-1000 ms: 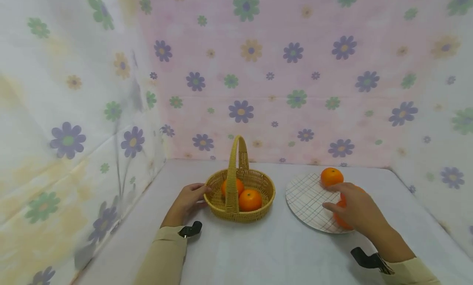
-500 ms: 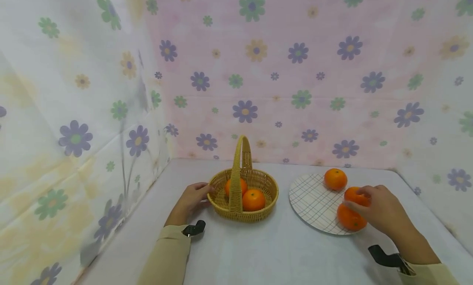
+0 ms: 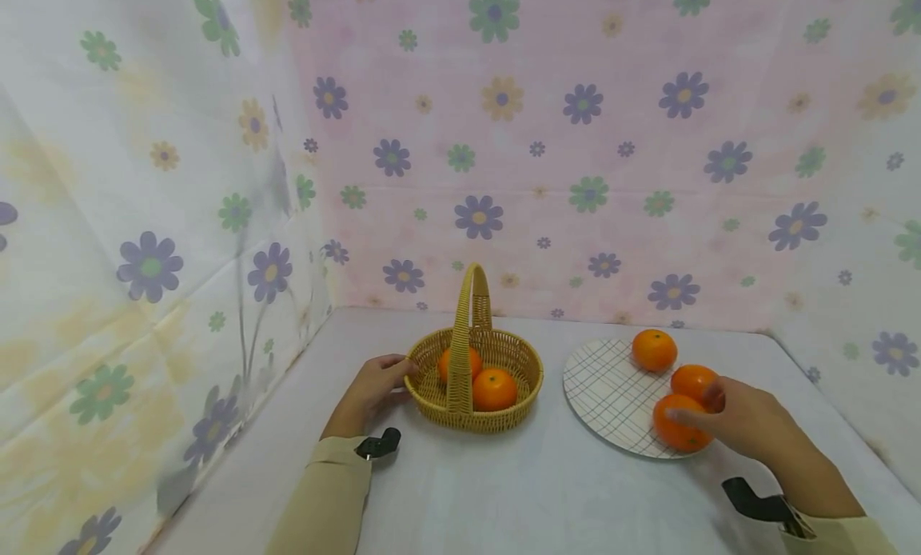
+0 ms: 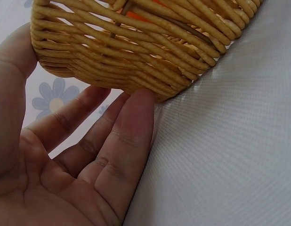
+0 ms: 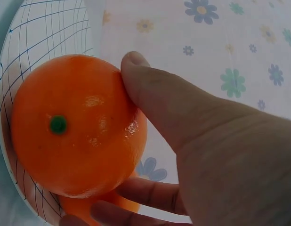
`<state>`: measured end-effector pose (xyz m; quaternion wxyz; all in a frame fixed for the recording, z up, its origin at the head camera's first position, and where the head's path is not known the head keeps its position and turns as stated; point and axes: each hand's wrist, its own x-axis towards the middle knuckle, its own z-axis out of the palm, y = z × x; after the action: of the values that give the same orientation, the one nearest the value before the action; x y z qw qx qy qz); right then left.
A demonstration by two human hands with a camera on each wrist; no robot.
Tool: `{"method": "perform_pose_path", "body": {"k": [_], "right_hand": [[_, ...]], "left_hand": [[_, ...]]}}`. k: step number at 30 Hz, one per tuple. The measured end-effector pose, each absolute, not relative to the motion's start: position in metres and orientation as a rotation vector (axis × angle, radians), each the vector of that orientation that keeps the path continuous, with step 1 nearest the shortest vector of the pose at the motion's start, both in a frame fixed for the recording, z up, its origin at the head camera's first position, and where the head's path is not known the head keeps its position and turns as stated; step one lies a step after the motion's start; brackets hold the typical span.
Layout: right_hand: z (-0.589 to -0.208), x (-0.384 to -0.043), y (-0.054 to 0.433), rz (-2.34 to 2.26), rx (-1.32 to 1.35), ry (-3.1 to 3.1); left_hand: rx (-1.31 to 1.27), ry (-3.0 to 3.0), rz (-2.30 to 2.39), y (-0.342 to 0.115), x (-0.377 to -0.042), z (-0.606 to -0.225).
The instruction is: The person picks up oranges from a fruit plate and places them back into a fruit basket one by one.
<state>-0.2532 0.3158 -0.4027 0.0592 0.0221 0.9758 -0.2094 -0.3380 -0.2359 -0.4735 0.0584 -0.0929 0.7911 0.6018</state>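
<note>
At the left end of the woven basket [image 3: 496,421], my left hand [image 3: 370,389] holds its rim, thumb [image 4: 13,56] at the edge and fingers under the wickerwork. Two oranges, one in front [image 3: 495,391] and one partly behind the handle [image 3: 460,331], lie inside. My right hand [image 3: 759,427] pinches the nearest orange [image 3: 676,431] on a round checked plate [image 3: 604,395]. In the right wrist view, the thumb [image 5: 143,77] presses one side of that orange and fingers reach round the other. A second orange [image 3: 691,381] sits right behind it, partly covered by the fingers.
A third orange [image 3: 654,350] lies at the plate's far edge. White cloth [image 3: 532,491] covers the table between basket and plate. Flowered fabric walls [image 3: 518,163] stand behind and at both sides.
The right hand has moved right from over the plate, and its thumb has come down onto the nearest orange. The head view has swung slightly left. The left hand stays at the basket.
</note>
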Motion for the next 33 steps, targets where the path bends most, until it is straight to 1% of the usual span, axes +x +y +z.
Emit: {"method": "perform_pose_path", "body": {"k": [20,33], "right_hand": [[-0.410,-0.253,0.309,-0.660,-0.090,3.009],[-0.405,-0.251,0.298,-0.845,-0.156,3.067]], "left_hand": [[-0.314,2.389,1.820,-0.237,-0.340,-0.475],[-0.309,2.383,1.829,-0.237,-0.340,-0.477]]}}
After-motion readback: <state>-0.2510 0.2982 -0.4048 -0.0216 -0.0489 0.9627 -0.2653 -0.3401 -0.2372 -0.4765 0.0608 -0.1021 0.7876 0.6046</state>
